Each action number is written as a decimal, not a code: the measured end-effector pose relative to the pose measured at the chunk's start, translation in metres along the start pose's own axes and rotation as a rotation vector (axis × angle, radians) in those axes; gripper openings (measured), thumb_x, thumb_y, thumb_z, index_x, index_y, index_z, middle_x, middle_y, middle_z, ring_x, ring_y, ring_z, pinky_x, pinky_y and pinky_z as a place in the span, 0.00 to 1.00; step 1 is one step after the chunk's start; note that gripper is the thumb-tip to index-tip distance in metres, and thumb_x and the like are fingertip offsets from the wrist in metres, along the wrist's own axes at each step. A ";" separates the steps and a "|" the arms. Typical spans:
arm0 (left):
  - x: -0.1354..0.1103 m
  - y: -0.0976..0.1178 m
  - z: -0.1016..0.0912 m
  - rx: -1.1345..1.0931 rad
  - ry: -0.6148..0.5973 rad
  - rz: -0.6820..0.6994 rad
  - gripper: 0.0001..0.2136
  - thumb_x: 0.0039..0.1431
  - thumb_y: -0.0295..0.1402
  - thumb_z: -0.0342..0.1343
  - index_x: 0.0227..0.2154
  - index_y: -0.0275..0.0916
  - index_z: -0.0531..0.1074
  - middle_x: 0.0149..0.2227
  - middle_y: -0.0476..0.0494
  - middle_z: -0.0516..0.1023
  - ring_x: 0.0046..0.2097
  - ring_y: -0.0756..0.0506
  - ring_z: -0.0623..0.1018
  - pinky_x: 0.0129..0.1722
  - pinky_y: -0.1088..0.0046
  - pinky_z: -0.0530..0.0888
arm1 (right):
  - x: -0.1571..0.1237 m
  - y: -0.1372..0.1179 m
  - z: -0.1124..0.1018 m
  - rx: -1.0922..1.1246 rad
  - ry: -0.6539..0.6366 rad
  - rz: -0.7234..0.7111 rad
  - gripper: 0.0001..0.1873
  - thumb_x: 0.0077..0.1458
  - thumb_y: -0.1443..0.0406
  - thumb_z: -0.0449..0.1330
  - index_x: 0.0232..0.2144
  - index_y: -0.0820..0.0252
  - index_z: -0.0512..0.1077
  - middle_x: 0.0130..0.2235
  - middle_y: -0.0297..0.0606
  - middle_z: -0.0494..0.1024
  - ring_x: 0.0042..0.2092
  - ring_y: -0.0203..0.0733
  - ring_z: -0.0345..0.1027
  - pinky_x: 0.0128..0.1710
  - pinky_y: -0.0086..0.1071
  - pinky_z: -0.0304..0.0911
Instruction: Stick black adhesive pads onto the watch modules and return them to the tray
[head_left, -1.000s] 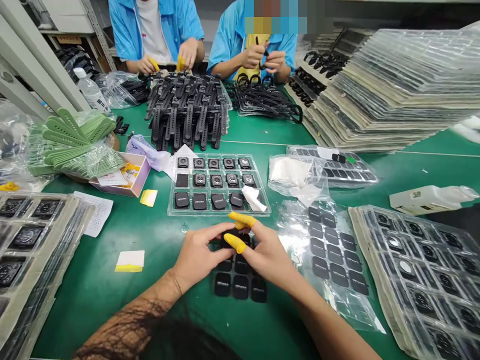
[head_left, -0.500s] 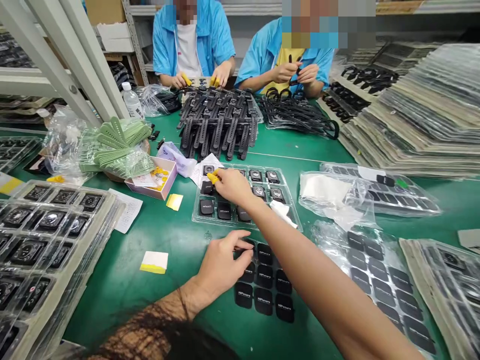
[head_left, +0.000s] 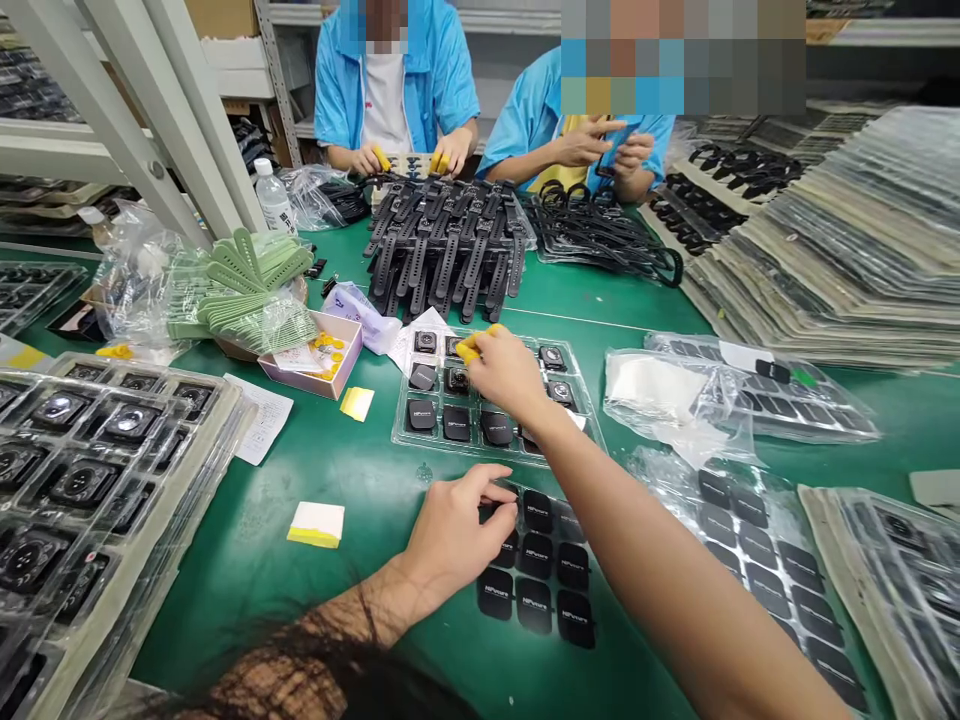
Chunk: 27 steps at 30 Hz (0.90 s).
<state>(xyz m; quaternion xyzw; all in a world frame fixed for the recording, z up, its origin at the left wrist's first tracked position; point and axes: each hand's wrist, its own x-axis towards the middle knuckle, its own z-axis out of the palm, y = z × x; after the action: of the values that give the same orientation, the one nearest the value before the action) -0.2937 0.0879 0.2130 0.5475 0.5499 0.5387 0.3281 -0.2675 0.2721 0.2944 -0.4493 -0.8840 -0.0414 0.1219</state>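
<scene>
My right hand (head_left: pixel 504 372), with yellow finger covers, reaches over a clear plastic tray (head_left: pixel 401 432) of black watch bodies. Its fingertips are close together at the second column; whatever lies under them is hidden. Black square labels (head_left: pixel 421 415) cover the watches in the tray's front row. Nearer to me, a sheet of black printed square labels (head_left: pixel 536 555) lies on the green table. My left hand (head_left: pixel 459 525) rests at that sheet's upper left corner, thumb and fingers slightly apart, with no object visible between them.
Stacked trays of watch bodies (head_left: pixel 82 480) stand at left. A box of yellow finger covers (head_left: pixel 349 365) sits beside green straps (head_left: pixel 255 275). Black-strapped watches (head_left: pixel 450 235) are piled ahead. Two people in blue work across the table. More label sheets (head_left: pixel 765 550) lie at right.
My right hand has moved right across the tray, from the left column to the second column, uncovering a labelled watch at left. My left hand stays at the label sheet. The view has shifted slightly.
</scene>
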 end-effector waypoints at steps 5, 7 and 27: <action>-0.002 0.003 0.000 0.022 -0.015 -0.012 0.17 0.58 0.29 0.56 0.50 0.44 0.74 0.42 0.47 0.86 0.46 0.41 0.84 0.50 0.60 0.80 | -0.017 0.014 0.000 -0.073 -0.129 -0.043 0.21 0.64 0.55 0.57 0.53 0.59 0.75 0.49 0.51 0.72 0.42 0.51 0.74 0.40 0.39 0.65; -0.002 0.004 0.000 0.029 -0.017 -0.026 0.16 0.58 0.29 0.56 0.50 0.43 0.74 0.42 0.48 0.86 0.45 0.42 0.84 0.51 0.61 0.80 | -0.014 0.014 0.004 -0.012 -0.127 -0.058 0.19 0.61 0.57 0.61 0.50 0.61 0.76 0.51 0.52 0.72 0.43 0.51 0.74 0.42 0.40 0.66; -0.004 0.009 -0.003 0.037 -0.049 -0.088 0.33 0.50 0.33 0.66 0.61 0.41 0.65 0.40 0.48 0.84 0.44 0.45 0.83 0.53 0.65 0.78 | -0.191 0.027 0.016 1.265 0.114 0.228 0.13 0.49 0.57 0.70 0.38 0.54 0.80 0.43 0.39 0.74 0.36 0.39 0.76 0.38 0.35 0.76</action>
<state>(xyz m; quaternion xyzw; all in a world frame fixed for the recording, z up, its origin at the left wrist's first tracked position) -0.2931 0.0819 0.2213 0.5416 0.5752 0.5000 0.3548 -0.1400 0.1412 0.2292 -0.3788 -0.6765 0.4771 0.4138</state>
